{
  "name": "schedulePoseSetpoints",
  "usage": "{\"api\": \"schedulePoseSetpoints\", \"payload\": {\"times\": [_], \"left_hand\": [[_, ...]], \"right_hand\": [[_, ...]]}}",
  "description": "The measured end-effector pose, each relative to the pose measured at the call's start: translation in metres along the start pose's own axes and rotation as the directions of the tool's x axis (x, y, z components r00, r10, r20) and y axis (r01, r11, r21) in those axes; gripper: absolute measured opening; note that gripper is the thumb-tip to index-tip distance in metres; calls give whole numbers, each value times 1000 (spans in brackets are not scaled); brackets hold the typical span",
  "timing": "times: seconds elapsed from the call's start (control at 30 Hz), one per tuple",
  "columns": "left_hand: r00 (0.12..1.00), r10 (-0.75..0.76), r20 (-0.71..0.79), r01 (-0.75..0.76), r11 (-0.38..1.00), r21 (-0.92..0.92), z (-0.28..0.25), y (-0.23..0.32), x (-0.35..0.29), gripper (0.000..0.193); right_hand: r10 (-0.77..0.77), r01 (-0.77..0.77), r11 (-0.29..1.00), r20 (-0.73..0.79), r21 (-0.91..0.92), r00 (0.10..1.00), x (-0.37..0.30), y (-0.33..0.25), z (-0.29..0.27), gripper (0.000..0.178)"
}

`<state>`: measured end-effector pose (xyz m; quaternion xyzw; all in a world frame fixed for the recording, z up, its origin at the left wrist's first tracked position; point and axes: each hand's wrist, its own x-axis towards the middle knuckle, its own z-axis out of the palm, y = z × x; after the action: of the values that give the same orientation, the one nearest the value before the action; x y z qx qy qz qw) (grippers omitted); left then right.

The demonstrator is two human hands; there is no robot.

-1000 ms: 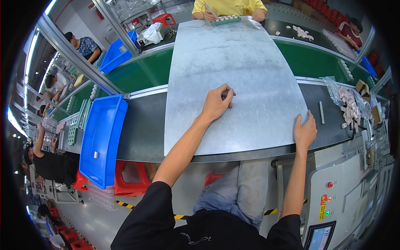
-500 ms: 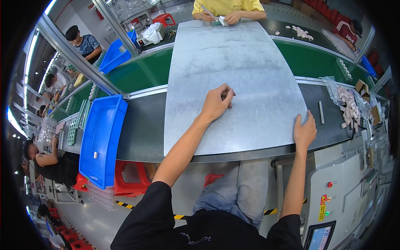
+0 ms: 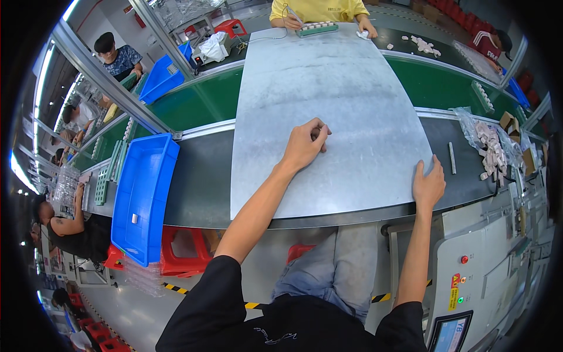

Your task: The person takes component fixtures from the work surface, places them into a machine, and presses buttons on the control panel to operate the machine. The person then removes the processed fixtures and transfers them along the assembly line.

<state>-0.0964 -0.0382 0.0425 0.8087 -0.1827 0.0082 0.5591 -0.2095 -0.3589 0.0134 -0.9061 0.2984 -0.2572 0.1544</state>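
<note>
A large pale grey sheet (image 3: pixel 328 170) covers the middle of the dark worktable (image 3: pixel 202 188). My left hand (image 3: pixel 307 142) rests on it near the centre, its fingers curled in toward the thumb. Nothing shows in that hand, though its palm is hidden. At the sheet's right edge lies my right hand (image 3: pixel 428 182), thumb and fingers apart, holding nothing visible. A short, thin light-coloured bar (image 3: pixel 452 158) lies on the table just beyond my right hand.
Left stands a blue bin (image 3: pixel 146 193) with a small white piece (image 3: pixel 135 219) inside. White pieces (image 3: pixel 491 149) and plastic bags lie right. Opposite, a person in yellow (image 3: pixel 319 9) holds a corded pen-like tool by a green tray (image 3: pixel 317 29). A control panel (image 3: pixel 469 276) stands lower right.
My hands have not moved. The person opposite has moved one hand to the right with a white cloth-like piece, and the green tray with white pieces now shows fully.
</note>
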Motion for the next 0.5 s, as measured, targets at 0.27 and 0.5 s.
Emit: {"api": "schedulePoseSetpoints", "payload": {"times": [0.27,0.5], "left_hand": [[1000,-4,-3,4,1000,-10,1,-1,0,22],[1000,-8,-4,8,1000,-12,1,-3,1,23]], "right_hand": [[4,-4,1000,0,2,1000,-1,-1,0,56],[-16,16,1000,-16,13,1000,0,3,3,55]]}}
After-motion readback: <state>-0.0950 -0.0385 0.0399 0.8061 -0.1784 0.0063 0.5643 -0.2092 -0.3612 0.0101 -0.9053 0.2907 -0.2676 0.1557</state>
